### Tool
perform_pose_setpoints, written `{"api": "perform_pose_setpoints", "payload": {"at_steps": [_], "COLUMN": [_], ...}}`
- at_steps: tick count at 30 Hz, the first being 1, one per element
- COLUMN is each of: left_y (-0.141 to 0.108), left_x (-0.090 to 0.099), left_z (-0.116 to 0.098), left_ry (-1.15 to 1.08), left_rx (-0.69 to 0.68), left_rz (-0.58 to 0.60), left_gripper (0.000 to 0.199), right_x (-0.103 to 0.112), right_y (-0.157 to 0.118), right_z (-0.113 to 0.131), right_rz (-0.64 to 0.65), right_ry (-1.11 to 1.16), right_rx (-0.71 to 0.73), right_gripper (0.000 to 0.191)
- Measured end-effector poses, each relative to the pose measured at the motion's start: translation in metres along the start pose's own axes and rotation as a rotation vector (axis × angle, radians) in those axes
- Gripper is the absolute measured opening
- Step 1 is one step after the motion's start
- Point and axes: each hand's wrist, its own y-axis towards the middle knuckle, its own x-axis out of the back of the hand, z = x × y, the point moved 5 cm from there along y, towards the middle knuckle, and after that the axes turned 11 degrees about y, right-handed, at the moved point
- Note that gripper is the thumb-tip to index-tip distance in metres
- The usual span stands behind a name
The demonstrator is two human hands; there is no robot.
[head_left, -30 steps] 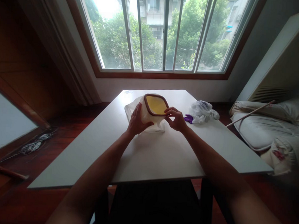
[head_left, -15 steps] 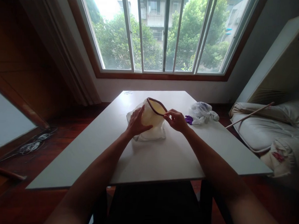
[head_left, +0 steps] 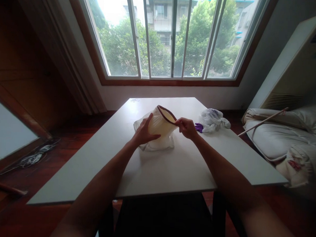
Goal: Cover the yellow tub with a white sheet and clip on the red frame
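Observation:
A cream, slightly see-through bag-like piece [head_left: 157,128] with a dark brown band round its mouth stands on the white table [head_left: 168,171]. Its mouth gapes and tilts toward the right, showing a pale yellow inside. Its crumpled lower part spreads on the tabletop. My left hand [head_left: 144,132] lies against its left side, thumb and fingers spread wide apart. At the right end of the brown band, my right hand [head_left: 186,127] pinches the edge between thumb and fingers.
A knotted white plastic bag [head_left: 212,119] with a purple piece [head_left: 198,127] beside it lies at the table's right. Beyond stand a window [head_left: 174,39] and, to the right, a pale cushioned seat [head_left: 267,133] with a thin stick [head_left: 262,122] across it. Cables [head_left: 36,155] lie on the floor at left.
The mouth of the cream piece has tilted and narrowed a little, its right edge drawn slightly rightward by my right hand. My left hand stays in nearly the same place.

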Motion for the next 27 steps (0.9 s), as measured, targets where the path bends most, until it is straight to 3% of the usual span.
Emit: {"api": "perform_pose_setpoints", "payload": {"at_steps": [3,11,16,21,27], "left_y": [0.0,-0.001,-0.002,-0.001,0.0], "left_x": [0.0,0.002,0.002,0.001,0.0], "left_z": [0.001,0.0,0.002,0.001,-0.003], "left_ry": [0.0,-0.002,-0.007,-0.02,-0.01], "left_rx": [0.027,0.009,0.015,0.023,-0.004], "left_rz": [-0.003,-0.011,-0.009,-0.001,-0.007], "left_gripper": [0.125,0.125,0.125,0.124,0.125], "right_x": [0.005,0.0,-0.003,-0.004,0.012], "right_y": [0.001,0.003,0.003,0.002,0.005], "right_z": [-0.001,0.006,0.006,0.009,0.014], "right_rz": [-0.039,0.097,0.136,0.065,-0.156], "right_ry": [0.01,0.03,0.021,-0.009,-0.073], "right_rx": [-0.011,0.14,0.15,0.185,0.186], "right_gripper": [0.035,0.025,0.019,0.019,0.025]}}
